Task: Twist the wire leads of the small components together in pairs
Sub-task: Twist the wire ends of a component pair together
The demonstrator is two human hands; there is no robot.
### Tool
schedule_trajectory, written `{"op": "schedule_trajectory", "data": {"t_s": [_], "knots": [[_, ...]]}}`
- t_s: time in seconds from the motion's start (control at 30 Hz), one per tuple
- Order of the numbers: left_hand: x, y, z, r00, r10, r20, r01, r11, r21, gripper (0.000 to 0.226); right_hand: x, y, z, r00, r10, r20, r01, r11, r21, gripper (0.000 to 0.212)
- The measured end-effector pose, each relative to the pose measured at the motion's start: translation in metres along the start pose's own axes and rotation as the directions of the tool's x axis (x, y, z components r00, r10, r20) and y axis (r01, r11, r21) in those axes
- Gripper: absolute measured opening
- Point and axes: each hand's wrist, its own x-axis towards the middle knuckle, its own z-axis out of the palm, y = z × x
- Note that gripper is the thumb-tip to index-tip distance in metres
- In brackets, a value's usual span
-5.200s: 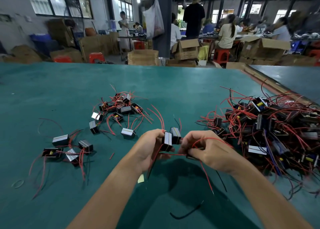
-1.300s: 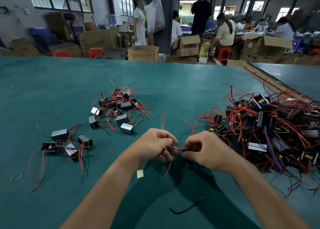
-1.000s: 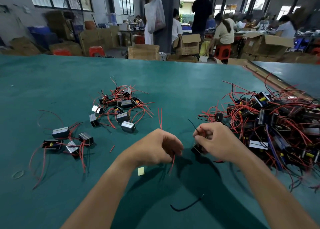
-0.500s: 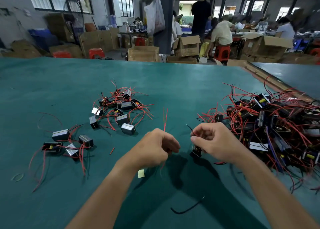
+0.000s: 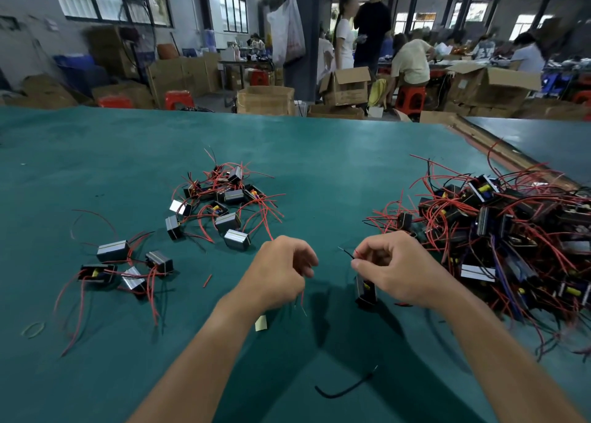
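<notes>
Small black component [image 5: 366,290] directly beneath right hand [image 5: 391,270], whose fingertips pinch a thin black lead [image 5: 347,253]. Left of component, apart: left hand [image 5: 281,272] curled round red leads [image 5: 302,302]. Right of component: tangled pile [image 5: 499,230] on green table [image 5: 319,154].

Inside my left hand [image 5: 281,272]: curled fingers hide my grip on the red wires [image 5: 302,298] trailing below.
Under my right hand [image 5: 388,269]: my palm half covers the small part [image 5: 364,290].
Just left of it: black lead [image 5: 347,253], pinch point hidden.
Right of that hand: pile [image 5: 511,230] runs off the edge.
</notes>
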Motion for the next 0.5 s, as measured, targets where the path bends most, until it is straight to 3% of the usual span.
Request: {"op": "schedule_trajectory", "data": {"t_s": [0.5], "knots": [[-0.006, 0.011, 0.001, 0.997, -0.004, 0.073, -0.01, 0.982, 0.187, 0.032, -0.001, 0.0, 0.003, 1.0, -0.016, -0.009, 0.016, 0.998, -0.06, 0.025]]}}
